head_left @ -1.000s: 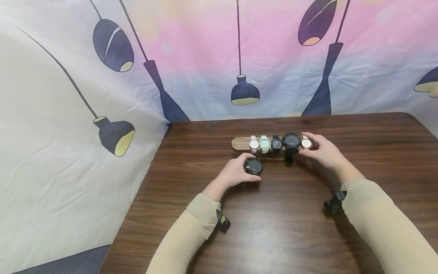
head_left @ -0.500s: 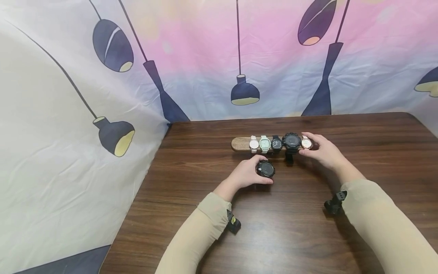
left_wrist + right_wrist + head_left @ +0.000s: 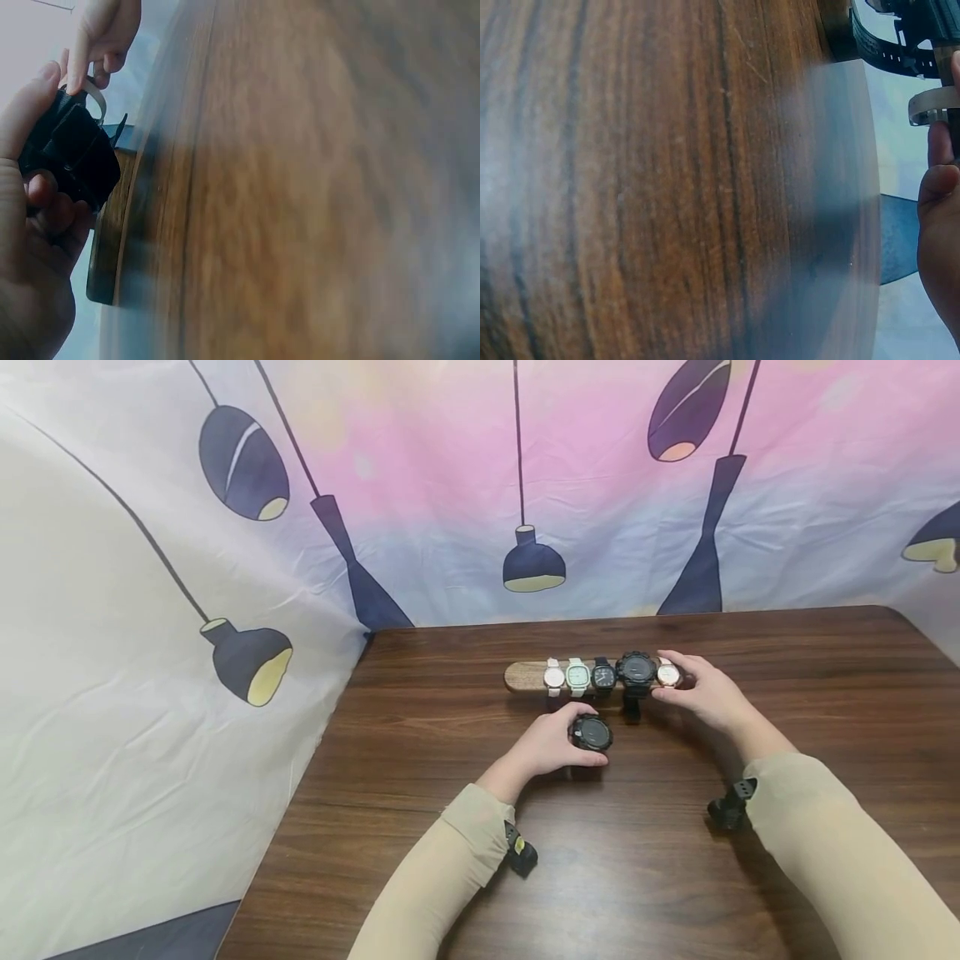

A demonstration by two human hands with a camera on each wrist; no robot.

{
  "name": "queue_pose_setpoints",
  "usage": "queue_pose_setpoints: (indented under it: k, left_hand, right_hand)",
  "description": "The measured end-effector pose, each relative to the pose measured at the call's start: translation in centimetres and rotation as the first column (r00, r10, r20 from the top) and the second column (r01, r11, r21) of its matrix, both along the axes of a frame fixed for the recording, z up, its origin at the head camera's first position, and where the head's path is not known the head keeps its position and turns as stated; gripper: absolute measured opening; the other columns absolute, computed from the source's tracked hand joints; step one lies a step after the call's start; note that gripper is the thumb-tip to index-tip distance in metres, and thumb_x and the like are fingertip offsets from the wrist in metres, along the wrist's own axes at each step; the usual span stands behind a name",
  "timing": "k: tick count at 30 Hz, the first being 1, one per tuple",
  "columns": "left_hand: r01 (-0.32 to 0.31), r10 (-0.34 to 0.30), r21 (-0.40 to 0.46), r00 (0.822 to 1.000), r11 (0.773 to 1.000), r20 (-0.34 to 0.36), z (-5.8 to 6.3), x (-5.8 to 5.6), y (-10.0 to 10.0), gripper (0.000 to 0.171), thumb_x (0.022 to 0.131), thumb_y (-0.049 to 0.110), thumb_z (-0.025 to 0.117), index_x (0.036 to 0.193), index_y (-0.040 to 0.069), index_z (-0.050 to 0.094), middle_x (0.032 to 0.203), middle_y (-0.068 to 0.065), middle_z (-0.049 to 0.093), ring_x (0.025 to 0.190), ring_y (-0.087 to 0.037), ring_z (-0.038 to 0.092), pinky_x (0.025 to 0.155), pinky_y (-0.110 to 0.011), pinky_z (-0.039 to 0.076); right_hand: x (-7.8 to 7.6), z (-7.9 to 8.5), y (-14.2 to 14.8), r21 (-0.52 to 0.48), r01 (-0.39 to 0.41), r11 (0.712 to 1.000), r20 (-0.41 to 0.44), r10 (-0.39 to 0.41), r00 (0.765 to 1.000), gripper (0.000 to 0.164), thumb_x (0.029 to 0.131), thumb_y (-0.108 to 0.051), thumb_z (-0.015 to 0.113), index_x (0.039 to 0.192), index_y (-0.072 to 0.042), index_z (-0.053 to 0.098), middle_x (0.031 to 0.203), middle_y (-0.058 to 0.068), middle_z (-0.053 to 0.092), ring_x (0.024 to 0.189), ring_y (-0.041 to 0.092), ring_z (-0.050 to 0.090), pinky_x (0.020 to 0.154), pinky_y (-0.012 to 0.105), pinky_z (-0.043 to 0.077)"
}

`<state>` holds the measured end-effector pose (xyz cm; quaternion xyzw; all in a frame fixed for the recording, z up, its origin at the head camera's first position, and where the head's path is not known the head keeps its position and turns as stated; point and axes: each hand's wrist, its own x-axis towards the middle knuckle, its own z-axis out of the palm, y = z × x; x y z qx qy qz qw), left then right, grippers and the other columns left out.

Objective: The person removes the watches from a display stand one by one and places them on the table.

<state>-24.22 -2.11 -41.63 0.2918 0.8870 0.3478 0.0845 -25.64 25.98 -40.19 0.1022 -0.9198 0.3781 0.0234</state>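
My left hand [image 3: 550, 745] pinches a chunky black wristwatch [image 3: 593, 733] between thumb and fingers, dial up, just in front of a wooden watch stand [image 3: 525, 677]. In the left wrist view the black watch [image 3: 75, 150] shows its dark strap. On the stand's bar sit a white watch [image 3: 553, 677], a mint green square watch [image 3: 578, 676], a black square watch [image 3: 603, 676], a large black watch [image 3: 637, 669] and a rose-gold watch with a white strap [image 3: 667, 674]. My right hand [image 3: 708, 695] grips the bar's right end beside the rose-gold watch.
The brown wood-grain table [image 3: 637, 860] extends to a patterned cloth backdrop [image 3: 450, 485] behind the stand. A small black camera sits on each wrist, the left camera [image 3: 522, 857] and the right camera [image 3: 726, 810]. The large black watch's strap [image 3: 896, 60] hangs below the bar.
My left hand has carried the black watch to the right and slightly nearer to me, along the front of the stand. My right hand has stayed on the stand's end.
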Motion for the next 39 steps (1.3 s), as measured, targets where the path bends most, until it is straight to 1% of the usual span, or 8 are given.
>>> queue_pose_setpoints:
  k: [5,9,17,23,30,39]
  left_hand:
    - [0.027,-0.027,0.022,1.0,0.999,0.006,-0.2,0.0,0.6,0.066,0.07,0.044,0.08,0.126,0.022,0.052,0.103,0.005,0.063,0.092,-0.009,0.058,0.08,-0.026,0.046]
    - [0.036,-0.036,0.016,0.999,0.999,0.012,-0.3,0.1,1.1,0.066,0.071,0.045,0.079,0.126,0.023,0.052,0.103,0.006,0.063,0.092,-0.008,0.058,0.08,-0.026,0.046]
    - [0.051,-0.051,-0.02,0.998,0.999,-0.027,-0.5,0.2,2.3,0.065,0.07,0.045,0.079,0.125,0.022,0.053,0.101,0.006,0.063,0.091,-0.007,0.057,0.079,-0.023,0.045]
    - [0.066,-0.069,-0.044,0.996,0.997,-0.06,-0.7,0.2,3.0,0.063,0.07,0.046,0.079,0.122,0.022,0.054,0.101,0.006,0.064,0.089,-0.005,0.057,0.077,-0.02,0.045]
    - [0.068,-0.07,-0.042,0.996,0.997,-0.057,-0.8,0.2,3.4,0.063,0.071,0.046,0.078,0.123,0.022,0.054,0.1,0.006,0.064,0.088,-0.005,0.057,0.076,-0.019,0.044]
    - [0.077,-0.081,-0.058,0.994,0.995,-0.075,-0.8,0.4,4.2,0.063,0.073,0.044,0.077,0.125,0.02,0.054,0.1,0.005,0.064,0.086,-0.005,0.057,0.074,-0.017,0.044]
  right_hand:
    - [0.1,0.1,-0.1,-0.012,-0.002,1.0,0.007,0.002,1.0,0.074,0.086,-0.037,0.067,0.146,-0.009,0.034,0.135,0.026,0.036,0.106,0.037,0.048,0.087,0.049,0.036]
    - [0.1,0.1,-0.1,-0.009,-0.002,1.0,0.018,0.002,1.0,0.075,0.086,-0.039,0.067,0.146,-0.009,0.033,0.136,0.026,0.035,0.108,0.038,0.047,0.088,0.05,0.036]
    - [0.0,0.0,0.0,0.003,0.001,1.0,0.022,-0.001,1.0,0.076,0.086,-0.041,0.066,0.147,-0.01,0.032,0.135,0.026,0.036,0.108,0.038,0.047,0.087,0.051,0.037]
    - [-0.2,-0.2,0.0,0.001,-0.003,1.0,0.009,0.003,1.0,0.076,0.086,-0.041,0.066,0.146,-0.009,0.033,0.135,0.026,0.036,0.106,0.037,0.047,0.086,0.05,0.038]
    - [-0.1,-0.2,0.0,0.002,0.002,1.0,0.009,-0.002,1.0,0.077,0.086,-0.041,0.066,0.147,-0.01,0.032,0.136,0.026,0.036,0.107,0.037,0.047,0.086,0.052,0.038]
    - [-0.2,-0.3,0.1,-0.01,0.005,1.0,0.008,-0.005,1.0,0.076,0.086,-0.04,0.067,0.147,-0.01,0.033,0.135,0.025,0.037,0.107,0.038,0.048,0.086,0.05,0.038]
